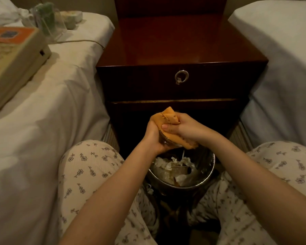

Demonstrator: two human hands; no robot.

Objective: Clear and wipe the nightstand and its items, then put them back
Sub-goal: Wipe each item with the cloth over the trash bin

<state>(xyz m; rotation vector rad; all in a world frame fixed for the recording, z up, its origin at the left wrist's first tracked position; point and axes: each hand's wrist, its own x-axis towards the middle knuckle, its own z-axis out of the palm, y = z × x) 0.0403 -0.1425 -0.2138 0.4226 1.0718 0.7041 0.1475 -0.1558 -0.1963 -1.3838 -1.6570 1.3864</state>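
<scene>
We cup a small glass item (pixel 166 142) in our left hand (pixel 154 137), fingers curled under it. Our right hand (pixel 185 128) grips the orange cloth (pixel 167 117) bunched over it, at 6 o'clock from the nightstand (pixel 175 41), above the bin (pixel 209 167). We judge this the item-wiping step. Next comes a careful return to the top; the beige device (pixel 16 55) waits on the bed at 9 o'clock.

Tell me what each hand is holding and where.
The left hand cups a small clear glass item from below, round its side. The right hand grips the orange cloth by its bunched middle, pressing it over the glass.
</scene>
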